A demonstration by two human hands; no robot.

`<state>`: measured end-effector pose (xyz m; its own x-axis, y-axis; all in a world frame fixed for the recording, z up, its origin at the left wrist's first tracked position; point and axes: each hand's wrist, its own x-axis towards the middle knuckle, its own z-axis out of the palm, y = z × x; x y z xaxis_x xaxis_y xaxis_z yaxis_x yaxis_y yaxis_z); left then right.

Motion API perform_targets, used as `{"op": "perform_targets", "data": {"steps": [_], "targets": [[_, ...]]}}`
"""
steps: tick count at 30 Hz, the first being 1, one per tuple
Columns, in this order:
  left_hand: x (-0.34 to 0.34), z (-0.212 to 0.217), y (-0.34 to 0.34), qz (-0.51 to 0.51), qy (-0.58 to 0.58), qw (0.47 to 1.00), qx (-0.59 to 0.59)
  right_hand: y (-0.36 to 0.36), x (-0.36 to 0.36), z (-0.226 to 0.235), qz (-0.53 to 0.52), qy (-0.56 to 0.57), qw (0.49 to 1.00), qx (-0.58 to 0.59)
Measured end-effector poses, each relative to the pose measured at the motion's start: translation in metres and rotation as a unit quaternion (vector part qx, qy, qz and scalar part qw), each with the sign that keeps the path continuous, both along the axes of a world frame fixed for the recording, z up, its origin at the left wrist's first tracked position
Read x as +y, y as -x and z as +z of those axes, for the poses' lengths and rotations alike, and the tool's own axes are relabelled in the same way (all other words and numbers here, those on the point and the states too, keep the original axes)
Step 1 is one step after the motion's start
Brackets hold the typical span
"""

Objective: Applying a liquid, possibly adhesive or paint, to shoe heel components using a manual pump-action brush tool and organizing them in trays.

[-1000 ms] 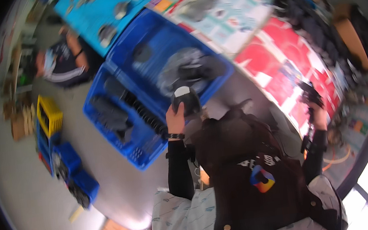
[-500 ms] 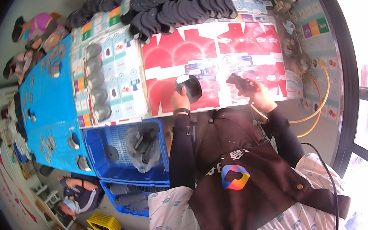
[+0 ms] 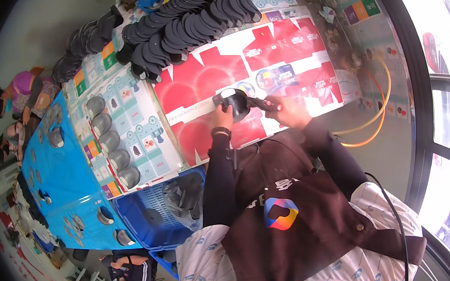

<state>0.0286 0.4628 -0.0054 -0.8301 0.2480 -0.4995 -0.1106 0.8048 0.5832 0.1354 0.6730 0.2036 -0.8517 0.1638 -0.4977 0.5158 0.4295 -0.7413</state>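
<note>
My left hand (image 3: 222,117) grips a black, rounded, cup-like piece (image 3: 239,104) with a pale patch on top, just above the red-printed sheet. My right hand (image 3: 289,112) is closed around a dark gun-like tool (image 3: 258,103). The tool's narrow end points left and meets the piece's right side in this view; whether they touch, I cannot tell. A red and white printed sheet (image 3: 201,80) covers the table beneath both hands.
Overlapping rows of dark grey curved pieces (image 3: 190,30) line the table's far side. Several grey rounded pieces (image 3: 106,124) form a column on the left. Yellow and orange hoses (image 3: 381,106) loop at right. A blue crate (image 3: 152,210) stands below; people (image 3: 132,276) sit around a blue table (image 3: 68,175).
My right hand has brought the gun-like tool leftward to the black piece, which my left hand keeps holding. The whole view has turned, so the table now appears tilted.
</note>
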Motion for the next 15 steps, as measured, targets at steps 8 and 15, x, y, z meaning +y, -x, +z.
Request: {"op": "perform_targets", "data": {"steps": [8, 15], "targets": [[-0.017, -0.005, 0.004, 0.100, -0.197, 0.961, -0.165, 0.025, -0.013, -0.044, -0.009, -0.069, 0.997, 0.033], [-0.026, 0.002, -0.001, 0.145, -0.225, 0.947, -0.179, 0.033, -0.013, -0.007, 0.033, -0.124, 0.992, -0.012]]}}
